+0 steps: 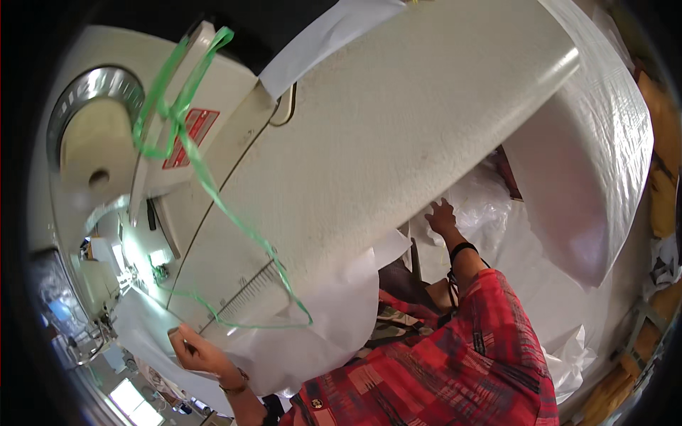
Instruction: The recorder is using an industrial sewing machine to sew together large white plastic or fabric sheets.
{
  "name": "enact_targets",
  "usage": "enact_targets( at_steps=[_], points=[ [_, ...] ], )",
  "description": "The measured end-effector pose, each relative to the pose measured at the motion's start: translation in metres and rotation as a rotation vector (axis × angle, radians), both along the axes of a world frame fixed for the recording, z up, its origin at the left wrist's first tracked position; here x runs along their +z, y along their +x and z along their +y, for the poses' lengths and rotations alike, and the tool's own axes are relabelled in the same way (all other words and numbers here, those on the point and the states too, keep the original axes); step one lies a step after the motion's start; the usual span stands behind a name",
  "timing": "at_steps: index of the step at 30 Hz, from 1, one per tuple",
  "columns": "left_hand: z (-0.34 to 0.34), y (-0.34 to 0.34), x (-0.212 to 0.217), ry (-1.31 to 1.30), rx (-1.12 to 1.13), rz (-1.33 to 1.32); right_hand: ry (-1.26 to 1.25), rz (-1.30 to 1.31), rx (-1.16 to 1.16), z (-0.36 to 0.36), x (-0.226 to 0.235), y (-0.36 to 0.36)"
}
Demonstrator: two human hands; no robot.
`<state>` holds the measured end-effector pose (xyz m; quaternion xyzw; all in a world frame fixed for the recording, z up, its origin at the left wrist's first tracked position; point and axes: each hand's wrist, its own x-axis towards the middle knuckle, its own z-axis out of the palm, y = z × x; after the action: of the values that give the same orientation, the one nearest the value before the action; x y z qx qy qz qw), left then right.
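My left hand (197,352) is at the lower left, beside the sewing machine table (348,135) and over a white sheet (312,302). Its fingers are curled in, and whatever they may hold is hidden. My right hand (442,215) reaches down past the table's near edge with fingers spread, beside crumpled clear plastic (483,202). It grips nothing that shows; whether it touches the plastic I cannot tell. A green plastic ribbon (220,202) is tied round the machine arm (167,113) and trails across the tabletop.
A metal handwheel (96,82) stands at the upper left of the machine. Printed ruler marks (249,291) run along the table. At the right, a large translucent plastic sheet (568,177) drapes beside the table. Another white sheet (327,39) lies at the far edge. A bright lamp (138,259) glows left.
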<state>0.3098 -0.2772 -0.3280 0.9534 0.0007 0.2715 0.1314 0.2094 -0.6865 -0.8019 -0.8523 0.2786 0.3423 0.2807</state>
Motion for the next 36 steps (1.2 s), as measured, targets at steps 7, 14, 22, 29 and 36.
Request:
enact_targets(
  at_steps=[7, 14, 22, 29, 36],
  points=[
    [0.001, -0.003, -0.001, 0.005, -0.061, -0.032, -0.007, -0.035, -0.166, 0.003, -0.081, -0.008],
    [-0.004, -0.003, -0.002, -0.024, -0.106, -0.051, 0.097, -0.529, -0.370, -0.027, -0.026, -0.020],
    [-0.002, 0.001, -0.010, -0.039, -0.129, -0.123, 0.883, -0.761, -0.942, -0.102, 0.220, -0.033],
    [-0.007, 0.006, -0.007, -0.118, -0.183, -0.176, 1.391, -1.410, -0.488, -0.120, 0.432, -0.031],
    [-0.096, -0.035, 0.031, -0.348, -0.842, 0.175, 1.523, -1.487, 0.331, 0.002, 0.565, -0.002]
  ],
)
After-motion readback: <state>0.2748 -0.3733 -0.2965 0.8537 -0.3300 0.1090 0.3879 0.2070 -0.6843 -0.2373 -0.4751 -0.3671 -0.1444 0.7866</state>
